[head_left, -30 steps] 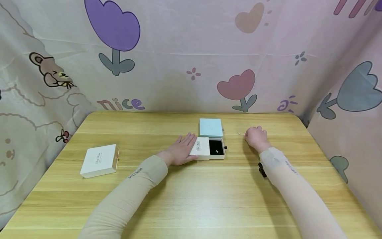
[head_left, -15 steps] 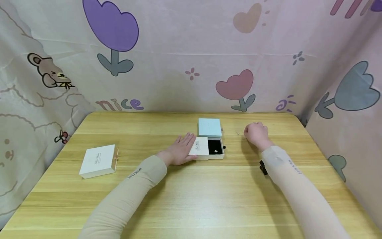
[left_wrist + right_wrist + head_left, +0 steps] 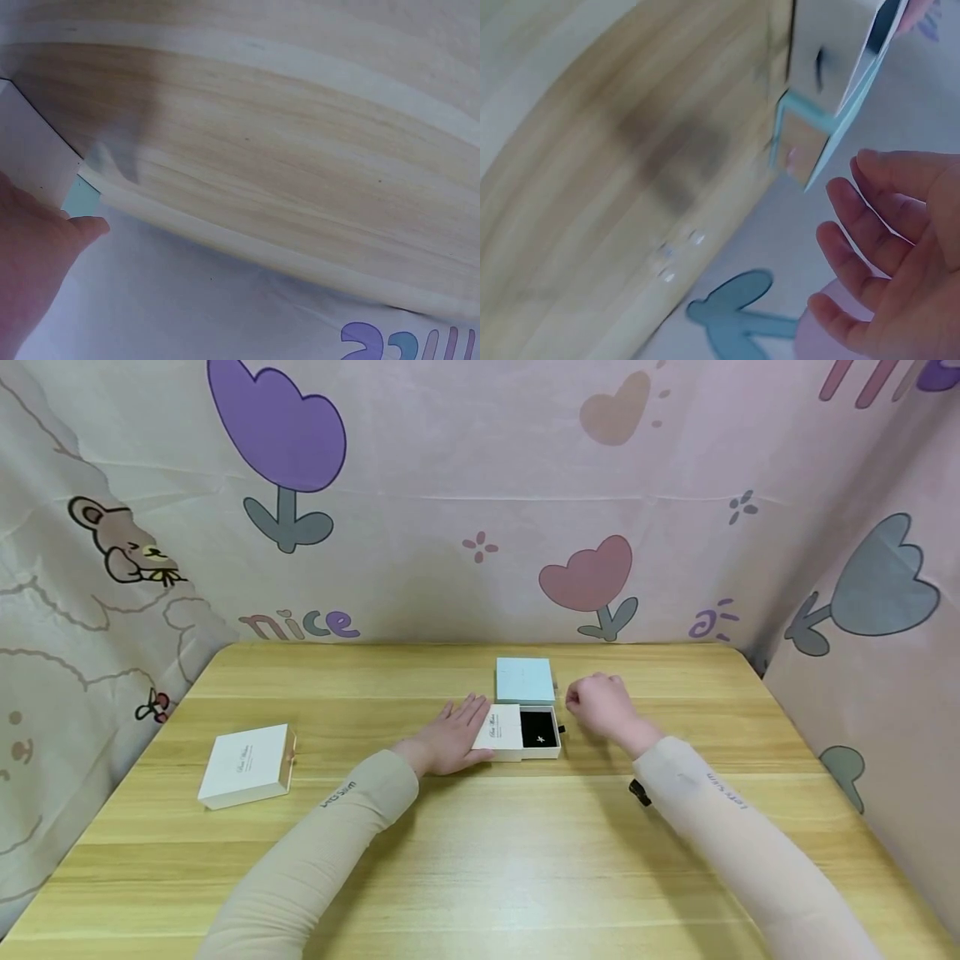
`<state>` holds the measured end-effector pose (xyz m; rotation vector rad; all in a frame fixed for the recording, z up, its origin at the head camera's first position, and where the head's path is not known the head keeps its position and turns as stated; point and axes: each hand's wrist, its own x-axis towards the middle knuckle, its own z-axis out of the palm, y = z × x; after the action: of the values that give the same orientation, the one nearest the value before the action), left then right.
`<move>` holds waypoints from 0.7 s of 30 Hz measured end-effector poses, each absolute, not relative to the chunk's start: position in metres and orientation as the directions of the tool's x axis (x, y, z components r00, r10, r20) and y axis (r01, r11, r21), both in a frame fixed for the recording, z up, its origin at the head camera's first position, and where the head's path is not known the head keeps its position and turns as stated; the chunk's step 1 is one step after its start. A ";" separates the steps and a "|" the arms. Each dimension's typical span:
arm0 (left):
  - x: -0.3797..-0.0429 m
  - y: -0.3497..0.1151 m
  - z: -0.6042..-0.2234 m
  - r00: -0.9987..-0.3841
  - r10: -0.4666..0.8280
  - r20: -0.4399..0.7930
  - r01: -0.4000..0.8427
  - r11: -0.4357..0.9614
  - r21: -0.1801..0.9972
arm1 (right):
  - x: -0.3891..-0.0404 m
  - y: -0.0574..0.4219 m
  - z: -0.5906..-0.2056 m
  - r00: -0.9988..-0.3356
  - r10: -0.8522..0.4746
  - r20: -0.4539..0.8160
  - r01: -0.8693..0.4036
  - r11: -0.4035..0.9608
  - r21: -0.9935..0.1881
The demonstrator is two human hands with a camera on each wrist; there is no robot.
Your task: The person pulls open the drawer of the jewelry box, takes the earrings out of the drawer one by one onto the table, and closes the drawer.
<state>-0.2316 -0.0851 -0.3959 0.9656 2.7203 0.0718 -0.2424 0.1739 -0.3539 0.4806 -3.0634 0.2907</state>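
Note:
My left hand (image 3: 448, 745) lies flat on the white sleeve (image 3: 502, 728) of a small drawer box, fingers straight. The drawer (image 3: 534, 729) is pulled out to the right; a small silver star-shaped piece (image 3: 541, 739) lies on its black lining. Just right of the drawer's black tab, my right hand (image 3: 602, 706) hovers with curled fingers. In the right wrist view, thumb and forefinger tips (image 3: 864, 159) meet; I cannot tell whether a tiny thing is between them. Small shiny bits (image 3: 667, 251) lie on the table there. They are hidden in the head view.
Behind the open drawer box stands a pale blue box (image 3: 525, 680). A larger white box (image 3: 246, 765) with printed lettering sits at the left of the wooden table (image 3: 480, 868). Patterned cloth (image 3: 420, 527) hangs behind the table and at both sides.
My right hand has risen slightly, then moved left from beside the tiny shiny thing to the drawer's right side. My left hand has stayed on the box sleeve.

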 end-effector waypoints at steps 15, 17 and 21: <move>-0.232 -0.086 -0.395 -0.745 0.630 -0.220 0.617 0.776 0.131 | -0.226 0.142 -0.370 -0.898 -0.438 -0.027 -0.435 0.897 -0.082; -0.233 -0.086 -0.396 -0.745 0.630 -0.219 0.618 0.775 0.128 | -0.225 0.140 -0.372 -0.899 -0.437 -0.025 -0.434 0.897 -0.082; -0.233 -0.086 -0.396 -0.744 0.631 -0.219 0.620 0.775 0.127 | -0.223 0.138 -0.373 -0.896 -0.445 -0.015 -0.442 0.894 -0.074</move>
<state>-0.2327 -0.0856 -0.3958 0.9759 2.7196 0.0665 -0.2231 0.1382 -0.3728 0.7234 -3.0874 0.1095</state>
